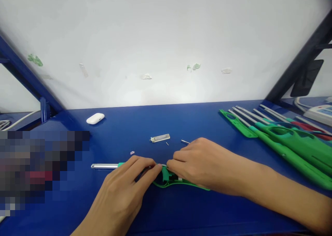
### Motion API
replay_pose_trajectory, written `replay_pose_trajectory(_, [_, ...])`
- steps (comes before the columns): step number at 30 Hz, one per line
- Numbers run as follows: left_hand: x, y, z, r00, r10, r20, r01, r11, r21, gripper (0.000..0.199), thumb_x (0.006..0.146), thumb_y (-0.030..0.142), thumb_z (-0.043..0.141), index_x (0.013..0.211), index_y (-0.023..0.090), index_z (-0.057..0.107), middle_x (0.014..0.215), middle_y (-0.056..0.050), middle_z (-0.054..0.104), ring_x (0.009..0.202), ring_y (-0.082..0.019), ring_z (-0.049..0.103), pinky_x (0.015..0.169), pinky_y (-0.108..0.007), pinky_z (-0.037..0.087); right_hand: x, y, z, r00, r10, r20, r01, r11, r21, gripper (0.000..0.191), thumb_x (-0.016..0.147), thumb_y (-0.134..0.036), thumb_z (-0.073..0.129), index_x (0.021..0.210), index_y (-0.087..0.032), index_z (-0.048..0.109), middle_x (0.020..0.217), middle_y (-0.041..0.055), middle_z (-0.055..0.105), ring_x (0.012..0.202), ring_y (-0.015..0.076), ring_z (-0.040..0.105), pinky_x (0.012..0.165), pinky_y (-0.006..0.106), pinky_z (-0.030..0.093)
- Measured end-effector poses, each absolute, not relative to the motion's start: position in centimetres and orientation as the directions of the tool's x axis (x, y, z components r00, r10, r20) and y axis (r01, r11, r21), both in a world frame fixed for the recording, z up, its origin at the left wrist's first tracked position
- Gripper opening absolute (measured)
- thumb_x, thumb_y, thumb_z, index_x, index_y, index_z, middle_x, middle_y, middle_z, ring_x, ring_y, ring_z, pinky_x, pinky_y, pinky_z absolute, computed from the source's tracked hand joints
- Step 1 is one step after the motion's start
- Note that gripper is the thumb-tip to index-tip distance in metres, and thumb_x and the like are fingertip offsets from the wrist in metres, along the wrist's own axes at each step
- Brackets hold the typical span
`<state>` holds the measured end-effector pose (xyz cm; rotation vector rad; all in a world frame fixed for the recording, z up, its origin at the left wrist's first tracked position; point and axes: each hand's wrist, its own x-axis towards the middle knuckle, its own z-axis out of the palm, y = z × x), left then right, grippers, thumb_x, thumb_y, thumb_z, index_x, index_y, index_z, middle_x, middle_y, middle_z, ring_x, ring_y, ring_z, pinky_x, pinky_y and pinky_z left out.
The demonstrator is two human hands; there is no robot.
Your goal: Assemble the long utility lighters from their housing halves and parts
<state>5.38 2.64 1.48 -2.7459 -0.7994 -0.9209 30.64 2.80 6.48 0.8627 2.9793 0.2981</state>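
A green lighter-like tool [165,176] with a silver tube lies across the blue table in front of me, its casing opened so that dark and white inner parts show. My left hand [127,186] is closed on its left part, with thumb and forefinger pinched near the middle. My right hand [198,163] has its fingers pressed together at the casing's right half, covering much of it. Just beyond the hands lie a clear narrow part [160,138], a tiny pin [167,143] and a thin metal rod [185,142]. A small pale piece [132,152] rests above my left hand.
Several green and red tools with silver tubes [282,149] lie at the right beside a loose green shell half [240,124]. A white case [95,118] sits at the back left. The far left is pixelated. Blue frame bars and a wall stand behind.
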Motion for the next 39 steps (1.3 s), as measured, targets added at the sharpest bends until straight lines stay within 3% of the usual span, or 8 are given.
replay_pose_trajectory(12, [5.4, 2.8, 1.5, 0.684, 0.467, 0.56, 0.522, -0.85, 0.072, 0.043, 0.106, -0.003, 0.04, 0.125, 0.023, 0.068, 0.102, 0.0, 0.073, 0.084, -0.014, 0.07, 0.072, -0.025, 0.055, 30.7, 2.7, 6.3, -0.855, 0.518, 0.044, 0.516, 0.835, 0.191, 0.025, 0.09, 0.005, 0.069, 0.095, -0.02, 0.067, 0.081, -0.0007, 0.069, 0.063, 0.0178, 0.063, 0.049, 0.036, 0.023])
replay_pose_trajectory(18, [5.6, 2.7, 2.0, 0.731, 0.434, 0.527, 0.517, -0.856, -0.011, 0.038, 0.105, -0.002, 0.038, 0.119, 0.019, 0.067, 0.099, -0.004, 0.072, 0.084, -0.019, 0.069, 0.066, -0.03, 0.053, 30.7, 2.9, 6.1, -0.853, 0.519, 0.051, 0.519, 0.836, 0.179, 0.024, 0.09, 0.004, 0.07, 0.092, -0.02, 0.067, 0.081, -0.0003, 0.068, 0.062, 0.0177, 0.061, 0.05, 0.035, 0.021])
replay_pose_trajectory(22, [5.7, 2.7, 1.9, 0.729, 0.436, 0.527, 0.521, -0.854, -0.015, 0.039, 0.104, -0.004, 0.04, 0.115, 0.02, 0.069, 0.1, -0.003, 0.073, 0.085, -0.018, 0.068, 0.077, -0.032, 0.058, 30.9, 2.9, 5.9, -0.842, 0.533, 0.083, 0.54, 0.83, 0.139, 0.021, 0.092, 0.0, 0.074, 0.091, -0.02, 0.067, 0.082, -0.0003, 0.069, 0.064, 0.0175, 0.06, 0.052, 0.035, 0.023])
replay_pose_trajectory(26, [5.8, 2.6, 1.8, 0.728, 0.412, 0.548, 0.515, -0.856, -0.041, 0.035, 0.103, -0.002, 0.047, 0.119, 0.018, 0.071, 0.105, -0.004, 0.075, 0.092, -0.02, 0.069, 0.095, -0.038, 0.058, 31.6, 2.5, 6.0, -0.797, 0.587, 0.144, 0.597, 0.801, 0.043, 0.01, 0.107, -0.018, 0.067, 0.097, -0.021, 0.068, 0.086, -0.0001, 0.072, 0.069, 0.0182, 0.066, 0.054, 0.036, 0.026])
replay_pose_trajectory(30, [6.0, 2.1, 1.8, 0.739, 0.395, 0.546, 0.508, -0.858, -0.067, 0.025, 0.11, 0.008, 0.048, 0.116, 0.019, 0.07, 0.106, -0.004, 0.077, 0.095, -0.022, 0.071, 0.098, -0.041, 0.058, 32.7, 2.0, 6.5, -0.714, 0.683, 0.15, 0.665, 0.73, -0.157, 0.031, 0.109, -0.049, 0.066, 0.092, -0.024, 0.066, 0.08, -0.0033, 0.071, 0.068, 0.0175, 0.068, 0.056, 0.035, 0.029])
replay_pose_trajectory(35, [5.1, 1.4, 1.1, 0.785, 0.469, 0.405, 0.533, -0.844, -0.054, 0.034, 0.111, 0.009, 0.046, 0.127, 0.026, 0.07, 0.117, -0.003, 0.073, 0.103, -0.024, 0.069, 0.106, -0.053, 0.059, 33.3, 2.5, 6.2, -0.733, 0.676, 0.069, 0.628, 0.713, -0.314, 0.021, 0.107, -0.038, 0.073, 0.091, -0.025, 0.072, 0.084, -0.006, 0.069, 0.071, 0.0134, 0.066, 0.063, 0.031, 0.038])
replay_pose_trajectory(39, [4.6, 1.5, 0.5, 0.787, 0.499, 0.363, 0.523, -0.851, 0.038, 0.039, 0.109, 0.006, 0.048, 0.135, 0.027, 0.067, 0.116, -0.003, 0.07, 0.101, -0.023, 0.067, 0.105, -0.053, 0.061, 33.0, 3.2, 5.8, -0.696, 0.718, 0.02, 0.638, 0.631, -0.441, 0.028, 0.101, -0.043, 0.081, 0.084, -0.024, 0.07, 0.08, -0.0077, 0.068, 0.071, 0.0119, 0.063, 0.066, 0.027, 0.041])
